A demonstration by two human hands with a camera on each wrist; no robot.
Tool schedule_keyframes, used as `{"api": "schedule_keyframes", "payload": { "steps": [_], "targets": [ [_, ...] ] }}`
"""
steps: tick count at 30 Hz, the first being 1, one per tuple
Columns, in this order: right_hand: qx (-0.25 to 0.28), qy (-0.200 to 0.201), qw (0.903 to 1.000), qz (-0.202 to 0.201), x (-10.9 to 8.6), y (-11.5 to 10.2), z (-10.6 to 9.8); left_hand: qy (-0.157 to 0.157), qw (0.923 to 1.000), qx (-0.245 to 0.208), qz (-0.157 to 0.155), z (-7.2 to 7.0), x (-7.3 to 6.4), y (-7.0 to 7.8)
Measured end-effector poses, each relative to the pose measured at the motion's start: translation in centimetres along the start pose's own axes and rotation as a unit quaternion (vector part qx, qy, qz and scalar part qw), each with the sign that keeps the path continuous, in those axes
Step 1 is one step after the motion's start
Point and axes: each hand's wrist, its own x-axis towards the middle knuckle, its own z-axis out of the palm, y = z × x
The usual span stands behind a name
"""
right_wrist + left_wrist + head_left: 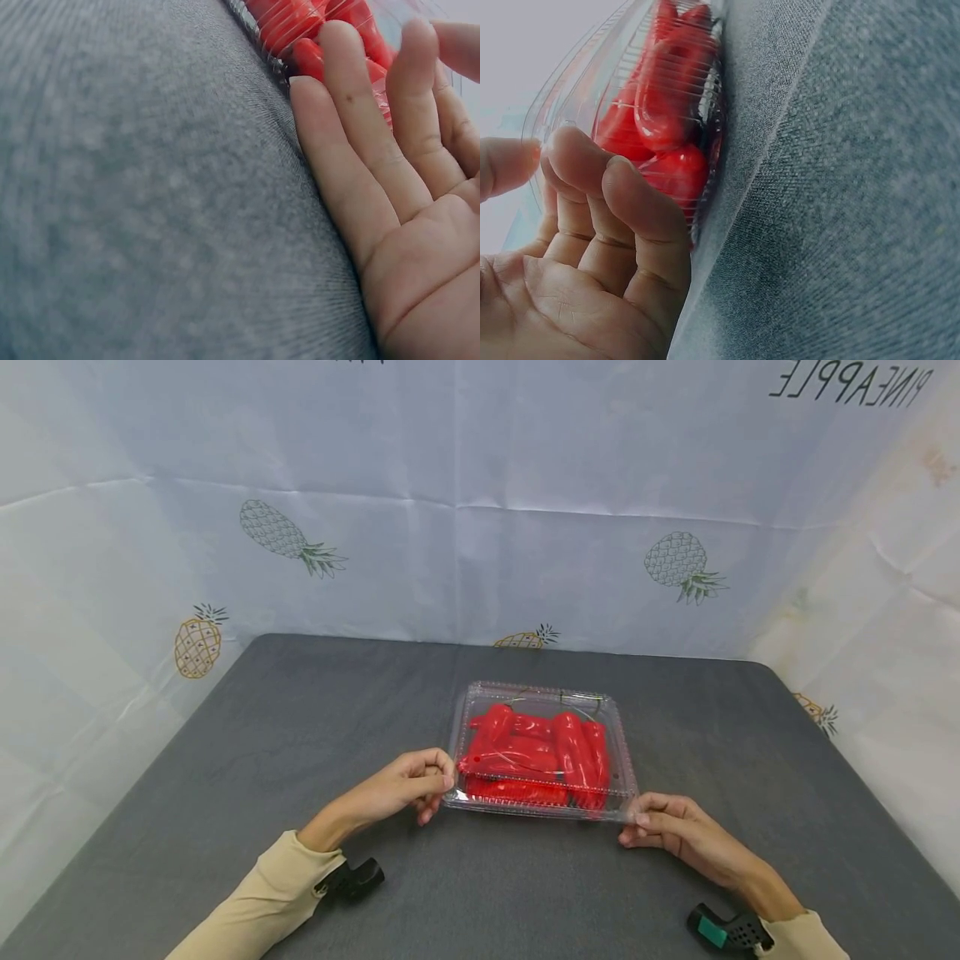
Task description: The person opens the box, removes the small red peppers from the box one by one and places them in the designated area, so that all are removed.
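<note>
A clear plastic clamshell box sits on the grey table with its lid down over several shiny red chili peppers. My left hand pinches the box's edge at the near left corner between thumb and forefinger. At the near right corner, my right hand pinches the rim the same way. In the left wrist view the thumb and forefinger of the left hand meet at the clear plastic edge. The right wrist view has the right hand beside the box, its lower fingers near the cloth.
Dark grey cloth covers the table, which has rounded far corners. Behind it and at both sides hangs a pale curtain printed with pineapples. Black devices are strapped at both wrists.
</note>
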Motion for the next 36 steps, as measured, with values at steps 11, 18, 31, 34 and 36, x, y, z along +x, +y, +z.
{"api": "schedule_keyframes", "payload": {
  "steps": [11, 18, 31, 34, 36],
  "targets": [
    [0.009, -0.003, 0.9999, 0.007, -0.01, 0.04, -0.03, 0.002, 1.0, -0.001, -0.003, 0.06, -0.08, 0.05],
    [-0.013, 0.0, 0.9998, 0.015, -0.09, -0.04, 0.09, 0.001, 1.0, -0.002, -0.004, 0.07, -0.09, 0.05],
    [-0.063, 0.031, 0.9975, 0.01, -0.01, -0.06, 0.3, 0.013, 0.9996, -0.014, -0.022, 0.36, -0.06, 0.23],
    [-0.067, 0.032, 0.9972, 0.006, -0.02, 0.01, 0.35, 0.018, 0.9993, -0.02, -0.027, 0.44, -0.02, 0.2],
    [-0.07, 0.035, 0.9969, 0.006, -0.05, 0.04, 0.4, 0.021, 0.9991, -0.02, -0.031, 0.47, -0.01, 0.22]
  ]
}}
